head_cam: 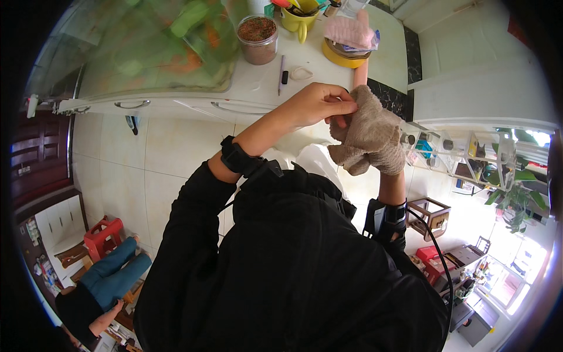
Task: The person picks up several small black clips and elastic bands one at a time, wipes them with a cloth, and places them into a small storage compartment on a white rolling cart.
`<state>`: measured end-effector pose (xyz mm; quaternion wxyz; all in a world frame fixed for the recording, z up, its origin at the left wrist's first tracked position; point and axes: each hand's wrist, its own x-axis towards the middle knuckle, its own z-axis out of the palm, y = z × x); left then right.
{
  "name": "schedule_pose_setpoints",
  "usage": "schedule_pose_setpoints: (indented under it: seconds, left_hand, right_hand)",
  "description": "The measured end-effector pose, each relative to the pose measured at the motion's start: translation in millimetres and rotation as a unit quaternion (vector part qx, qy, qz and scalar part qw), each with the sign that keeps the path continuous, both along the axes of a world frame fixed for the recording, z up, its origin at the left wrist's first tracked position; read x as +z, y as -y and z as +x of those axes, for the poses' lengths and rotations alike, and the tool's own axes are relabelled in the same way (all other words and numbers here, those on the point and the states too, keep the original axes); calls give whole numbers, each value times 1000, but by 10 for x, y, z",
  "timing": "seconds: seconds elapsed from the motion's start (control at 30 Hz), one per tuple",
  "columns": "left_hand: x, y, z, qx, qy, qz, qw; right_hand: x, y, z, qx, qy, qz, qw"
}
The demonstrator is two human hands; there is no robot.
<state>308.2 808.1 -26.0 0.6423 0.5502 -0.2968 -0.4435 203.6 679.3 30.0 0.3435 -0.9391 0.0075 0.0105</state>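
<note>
My left hand (330,104) pinches the upper edge of a taupe plush cloth (374,127) between thumb and fingers. The cloth hangs in folds and covers my right hand, so its fingers are hidden; only the bare right wrist and forearm show below it. Just beyond the cloth, a long pink object (360,72) reaches over the cabinet top, partly behind a yellow tape roll (343,57). A pink fuzzy item (347,31) and a small packet lie on that roll. A pencil (281,75), a black cap (285,77) and a pale band (301,73) lie nearby.
A glass tank (154,53) with blurred green and orange shapes stands at upper left. Beside it are a jar of brown granules (257,39) and a yellow mug (299,22) of tools. A clear rack (462,154) stands right. A person (94,290) is at lower left near a red stool (103,237).
</note>
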Motion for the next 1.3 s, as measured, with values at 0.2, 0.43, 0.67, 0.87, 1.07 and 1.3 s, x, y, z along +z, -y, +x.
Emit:
schedule_pose_setpoints:
  seconds: [0.2,0.43,0.67,0.87,1.07,1.3]
  left_hand:
    - [-22,-105,-15,19,-22,14,999]
    - [-87,-156,-60,32,31,1,999]
    - [-92,-151,-135,83,16,-19,996]
    - [-178,-177,-8,196,-45,-48,978]
    - [-309,-278,335,212,243,143,936]
    - [-495,-227,340,238,455,297,805]
  right_hand:
    - [-382,113,-116,-6,29,100,995]
    - [-413,84,-104,22,-31,96,995]
    - [-569,144,-159,-32,3,175,984]
    - [-450,221,-181,-64,-45,-4,997]
    - [-590,434,-338,-177,32,253,951]
    - [-623,532,-496,-228,34,333,914]
